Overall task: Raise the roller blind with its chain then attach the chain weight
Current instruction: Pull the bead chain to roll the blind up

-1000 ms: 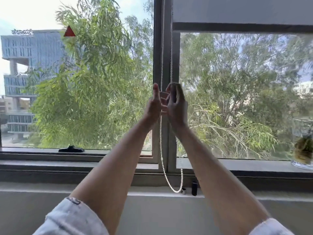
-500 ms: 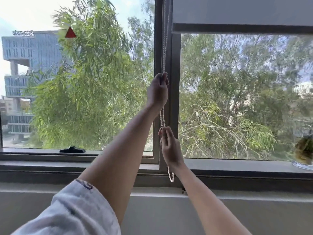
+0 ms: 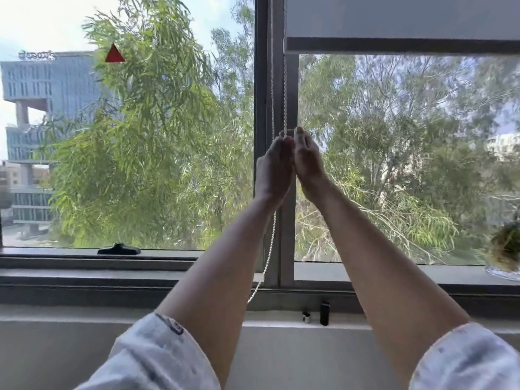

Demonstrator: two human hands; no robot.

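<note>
L hand (image 3: 274, 170) & R hand (image 3: 306, 161) pressed side by side at the centre window post, both w/ fingers closed on the bead chain (image 3: 285, 88), which hangs slack below L wrist; small black chain weight (image 3: 324, 313) upright on sill beneath; roller blind (image 3: 402, 21) up near top at right.

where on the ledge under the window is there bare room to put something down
Bare ledge runs left of the forearms below the window handle, and again right of the black piece. It is crowded at centre, where the chain, small clip and both arms meet.
</note>
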